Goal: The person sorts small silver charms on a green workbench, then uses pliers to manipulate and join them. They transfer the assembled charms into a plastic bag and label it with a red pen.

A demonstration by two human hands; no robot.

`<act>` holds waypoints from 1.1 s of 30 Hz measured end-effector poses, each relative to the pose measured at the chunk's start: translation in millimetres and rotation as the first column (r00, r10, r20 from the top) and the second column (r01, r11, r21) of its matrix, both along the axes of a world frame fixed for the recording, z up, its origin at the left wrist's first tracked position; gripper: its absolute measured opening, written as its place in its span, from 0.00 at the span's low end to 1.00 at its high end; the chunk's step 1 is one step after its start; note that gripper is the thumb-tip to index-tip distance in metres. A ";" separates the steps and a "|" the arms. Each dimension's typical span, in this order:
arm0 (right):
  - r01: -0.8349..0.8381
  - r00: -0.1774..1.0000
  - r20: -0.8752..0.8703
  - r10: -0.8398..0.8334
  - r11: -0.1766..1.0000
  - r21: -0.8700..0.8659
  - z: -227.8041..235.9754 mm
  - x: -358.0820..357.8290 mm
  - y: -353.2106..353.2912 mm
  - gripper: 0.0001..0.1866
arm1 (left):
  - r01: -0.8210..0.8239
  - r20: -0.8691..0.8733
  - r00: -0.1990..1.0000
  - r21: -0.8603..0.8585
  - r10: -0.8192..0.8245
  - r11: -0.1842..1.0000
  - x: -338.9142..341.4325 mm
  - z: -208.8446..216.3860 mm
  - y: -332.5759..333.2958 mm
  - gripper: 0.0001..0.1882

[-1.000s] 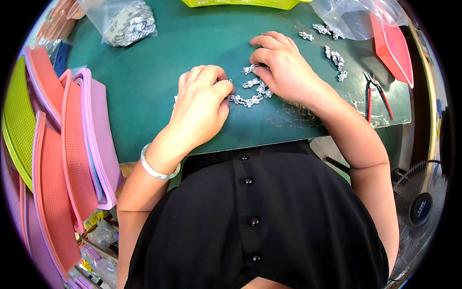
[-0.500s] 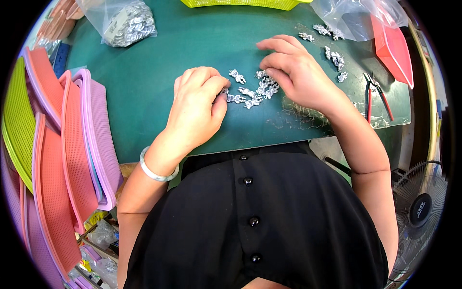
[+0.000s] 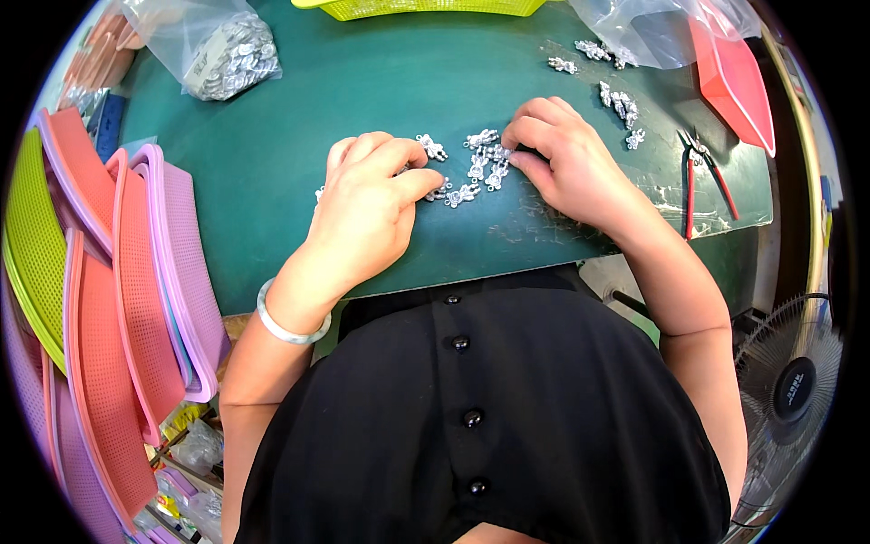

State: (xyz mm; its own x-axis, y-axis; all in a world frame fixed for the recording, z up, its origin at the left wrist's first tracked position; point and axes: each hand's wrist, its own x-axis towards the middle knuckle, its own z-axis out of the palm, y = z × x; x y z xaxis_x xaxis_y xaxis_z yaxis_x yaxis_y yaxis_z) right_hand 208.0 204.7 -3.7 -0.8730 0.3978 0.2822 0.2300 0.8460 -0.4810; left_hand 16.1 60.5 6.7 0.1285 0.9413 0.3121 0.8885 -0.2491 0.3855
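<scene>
Small silver figure-shaped metal charms (image 3: 478,163) lie in a loose cluster on the green table between my hands. My left hand (image 3: 364,199), a pale bangle (image 3: 292,328) on its wrist, is curled low over some charms. A bit of silver shows between its thumb and index finger; the palm hides the rest. One charm (image 3: 432,147) lies just past its index fingertip, and another (image 3: 462,195) lies near its thumb. At the cluster's right side my right hand (image 3: 573,163) has thumb and index finger pinched on a charm, which the fingertips partly cover.
More charms (image 3: 620,102) lie at the right, near red-handled pliers (image 3: 705,181) and a red tray (image 3: 732,86). A plastic bag of silver pieces (image 3: 234,59) stands far left. A yellow-green basket (image 3: 426,9) is at the back. Stacked baskets (image 3: 186,263) flank the left; a fan (image 3: 788,390) stands right.
My right hand has come down and its fingers have closed at the cluster's right edge. My left hand has shifted slightly; a charm now shows at its left side.
</scene>
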 end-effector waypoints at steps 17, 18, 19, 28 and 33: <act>0.015 0.999 0.049 -0.014 1.000 -0.015 5.3 13.8 0.6 0.09 | 0.003 0.053 0.999 0.006 -0.003 1.000 20.2 -2.6 6.9 0.14; 0.019 0.999 0.035 -0.019 1.000 -0.004 3.2 13.4 -1.4 0.09 | 0.005 0.045 0.999 -0.003 -0.005 1.000 21.2 -3.8 7.6 0.14; 0.022 1.000 0.017 -0.022 1.000 -0.002 0.6 12.9 -2.9 0.09 | 0.006 0.037 0.999 -0.012 -0.006 1.000 21.7 -5.0 8.0 0.14; -0.003 0.999 -0.038 0.010 0.983 0.185 -5.1 15.5 -4.3 0.07 | 0.011 0.076 0.997 0.036 -0.014 0.999 23.8 -11.8 6.4 0.08; -0.049 0.998 -0.041 0.056 0.987 0.151 -1.9 21.2 -1.9 0.09 | 0.008 0.061 0.998 0.028 -0.010 1.000 23.9 -11.2 2.1 0.08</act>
State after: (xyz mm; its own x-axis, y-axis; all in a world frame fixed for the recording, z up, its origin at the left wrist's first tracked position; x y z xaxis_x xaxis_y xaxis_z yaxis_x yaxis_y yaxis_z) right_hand 229.2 202.8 -5.7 -0.8766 0.3018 0.3747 0.1641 0.9197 -0.3567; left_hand 39.9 62.5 -4.5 0.1164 0.9311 0.3457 0.8610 -0.2681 0.4322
